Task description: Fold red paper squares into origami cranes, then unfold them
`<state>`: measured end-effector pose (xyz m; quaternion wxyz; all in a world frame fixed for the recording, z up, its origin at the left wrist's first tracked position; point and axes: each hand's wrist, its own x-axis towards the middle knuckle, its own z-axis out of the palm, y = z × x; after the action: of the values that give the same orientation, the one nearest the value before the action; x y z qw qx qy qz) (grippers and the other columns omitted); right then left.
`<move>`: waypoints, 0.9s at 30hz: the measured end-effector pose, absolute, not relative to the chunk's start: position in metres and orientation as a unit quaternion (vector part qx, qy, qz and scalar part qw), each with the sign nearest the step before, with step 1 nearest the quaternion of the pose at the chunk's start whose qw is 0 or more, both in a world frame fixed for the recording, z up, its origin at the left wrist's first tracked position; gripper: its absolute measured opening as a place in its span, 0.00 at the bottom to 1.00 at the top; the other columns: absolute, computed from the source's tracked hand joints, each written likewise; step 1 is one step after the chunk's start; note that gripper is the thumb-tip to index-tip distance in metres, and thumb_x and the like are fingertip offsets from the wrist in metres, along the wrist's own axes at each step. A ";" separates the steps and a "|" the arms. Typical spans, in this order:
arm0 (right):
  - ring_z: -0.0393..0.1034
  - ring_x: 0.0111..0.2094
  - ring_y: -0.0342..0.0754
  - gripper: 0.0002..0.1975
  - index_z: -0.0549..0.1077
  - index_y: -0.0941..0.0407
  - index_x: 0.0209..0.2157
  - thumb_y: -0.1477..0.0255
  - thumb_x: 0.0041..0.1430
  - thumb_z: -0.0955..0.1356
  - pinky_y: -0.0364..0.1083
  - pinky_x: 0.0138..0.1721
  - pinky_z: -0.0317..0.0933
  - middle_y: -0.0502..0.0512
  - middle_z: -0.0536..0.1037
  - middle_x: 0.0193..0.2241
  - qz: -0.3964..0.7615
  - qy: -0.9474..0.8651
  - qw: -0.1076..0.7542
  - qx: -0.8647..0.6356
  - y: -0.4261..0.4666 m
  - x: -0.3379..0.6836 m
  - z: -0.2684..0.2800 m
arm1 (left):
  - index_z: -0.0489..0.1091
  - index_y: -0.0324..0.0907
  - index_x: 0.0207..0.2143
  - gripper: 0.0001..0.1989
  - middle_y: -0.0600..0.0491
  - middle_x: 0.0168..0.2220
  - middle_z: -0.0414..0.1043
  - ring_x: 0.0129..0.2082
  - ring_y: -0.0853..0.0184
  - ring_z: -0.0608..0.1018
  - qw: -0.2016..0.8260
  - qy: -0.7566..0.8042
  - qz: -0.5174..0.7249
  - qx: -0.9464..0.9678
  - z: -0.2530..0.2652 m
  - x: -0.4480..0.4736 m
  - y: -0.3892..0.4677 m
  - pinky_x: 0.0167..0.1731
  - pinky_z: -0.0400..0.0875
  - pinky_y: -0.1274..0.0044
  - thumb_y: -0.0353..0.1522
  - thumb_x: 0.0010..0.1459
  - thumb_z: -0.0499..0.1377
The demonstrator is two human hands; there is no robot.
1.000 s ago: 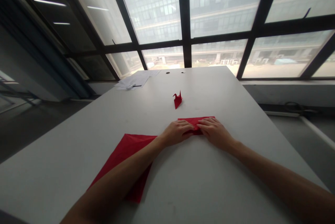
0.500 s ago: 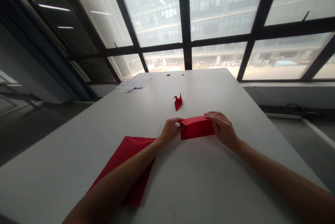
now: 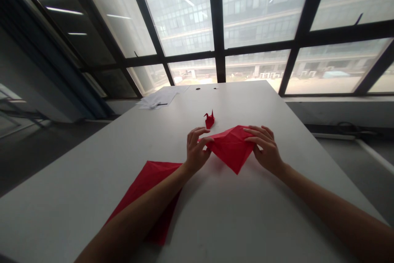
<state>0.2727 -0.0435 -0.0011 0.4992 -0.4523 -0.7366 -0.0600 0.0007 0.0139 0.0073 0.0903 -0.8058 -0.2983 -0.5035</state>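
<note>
A creased sheet of red paper [image 3: 232, 148] is held up just above the white table, one corner pointing down toward me. My left hand [image 3: 198, 147] pinches its left edge between thumb and fingers. At the right edge, my right hand [image 3: 264, 144] grips the paper, fingers on top and thumb in front. Just beyond the hands stands a small folded red paper crane [image 3: 209, 120]. Under my left forearm lies more red paper [image 3: 144, 187], flat on the table and partly hidden by the arm.
White papers [image 3: 160, 95] with a dark pen [image 3: 162, 104] lie at the far left of the table [image 3: 261, 222]. Two cable holes sit near its far edge. Behind it are large dark-framed windows [image 3: 218, 21], with a blue curtain [image 3: 55, 45] on the left.
The red paper between my hands has gone from a folded rectangle to a partly opened shape with a point hanging down. Both hands have shifted their grips slightly; the crane stays put.
</note>
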 end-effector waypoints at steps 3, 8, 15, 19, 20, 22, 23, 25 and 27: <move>0.67 0.58 0.54 0.14 0.78 0.49 0.34 0.77 0.62 0.62 0.61 0.61 0.51 0.52 0.79 0.50 -0.052 -0.720 0.512 -0.465 -0.038 0.277 -0.005 | 0.70 0.45 0.36 0.04 0.49 0.54 0.72 0.61 0.58 0.68 0.070 -0.256 -0.432 -0.862 0.009 0.004 0.013 0.61 0.61 0.58 0.27 0.61 0.58; 0.69 0.56 0.53 0.16 0.79 0.49 0.31 0.78 0.61 0.61 0.62 0.60 0.49 0.50 0.81 0.46 -0.021 -0.730 0.458 -0.506 -0.027 0.286 -0.018 | 0.70 0.44 0.45 0.12 0.49 0.60 0.68 0.65 0.60 0.65 -0.005 -0.202 -0.264 -0.943 0.015 0.010 0.007 0.65 0.55 0.59 0.25 0.59 0.56; 0.71 0.53 0.53 0.21 0.80 0.50 0.31 0.82 0.53 0.59 0.65 0.62 0.44 0.50 0.81 0.46 0.082 -0.763 0.345 -0.541 -0.024 0.292 -0.024 | 0.67 0.46 0.56 0.22 0.47 0.61 0.68 0.63 0.59 0.67 -0.073 -0.177 -0.159 -0.968 0.023 0.010 -0.002 0.64 0.57 0.64 0.41 0.61 0.60; 0.75 0.46 0.54 0.13 0.79 0.53 0.38 0.75 0.59 0.63 0.60 0.57 0.58 0.55 0.82 0.42 0.052 -0.749 0.361 -0.553 -0.029 0.285 -0.017 | 0.67 0.49 0.57 0.21 0.48 0.61 0.68 0.60 0.59 0.71 -0.076 -0.166 -0.170 -0.968 0.023 0.012 -0.005 0.61 0.61 0.64 0.41 0.63 0.58; 0.75 0.45 0.54 0.12 0.79 0.53 0.41 0.73 0.60 0.64 0.58 0.55 0.61 0.56 0.82 0.43 0.037 -0.750 0.368 -0.549 -0.030 0.283 -0.016 | 0.67 0.49 0.57 0.20 0.49 0.61 0.67 0.60 0.59 0.71 -0.081 -0.152 -0.171 -0.970 0.022 0.013 -0.007 0.61 0.62 0.65 0.40 0.63 0.58; 0.73 0.47 0.56 0.13 0.77 0.53 0.46 0.69 0.61 0.66 0.58 0.53 0.63 0.58 0.80 0.45 0.014 -0.755 0.370 -0.541 -0.030 0.281 -0.017 | 0.67 0.50 0.58 0.20 0.50 0.61 0.67 0.60 0.59 0.71 -0.093 -0.119 -0.172 -0.973 0.022 0.015 -0.010 0.60 0.63 0.66 0.39 0.64 0.58; 0.72 0.49 0.57 0.14 0.77 0.53 0.47 0.68 0.61 0.67 0.59 0.54 0.62 0.58 0.79 0.47 0.006 -0.758 0.366 -0.540 -0.030 0.281 -0.019 | 0.67 0.50 0.58 0.21 0.49 0.62 0.66 0.61 0.59 0.70 -0.097 -0.108 -0.173 -0.974 0.022 0.016 -0.012 0.61 0.62 0.66 0.39 0.64 0.58; 0.70 0.53 0.58 0.15 0.76 0.52 0.50 0.67 0.61 0.67 0.61 0.56 0.61 0.59 0.77 0.51 0.004 -0.764 0.349 -0.543 -0.028 0.282 -0.023 | 0.62 0.51 0.62 0.26 0.49 0.64 0.62 0.64 0.58 0.66 -0.100 -0.115 -0.179 -0.972 0.019 0.017 -0.012 0.62 0.60 0.65 0.40 0.63 0.60; 0.68 0.55 0.59 0.17 0.75 0.52 0.52 0.67 0.61 0.67 0.62 0.58 0.60 0.59 0.75 0.54 0.013 -0.769 0.330 -0.548 -0.026 0.284 -0.029 | 0.54 0.51 0.67 0.38 0.47 0.68 0.55 0.67 0.55 0.59 -0.095 -0.161 -0.185 -0.965 0.015 0.018 -0.009 0.64 0.58 0.63 0.44 0.58 0.64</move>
<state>0.2837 -0.0262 -0.0286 0.3298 -0.5475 -0.7689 0.0125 0.0180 -0.0090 0.0146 -0.0947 -0.9647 -0.1615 -0.1850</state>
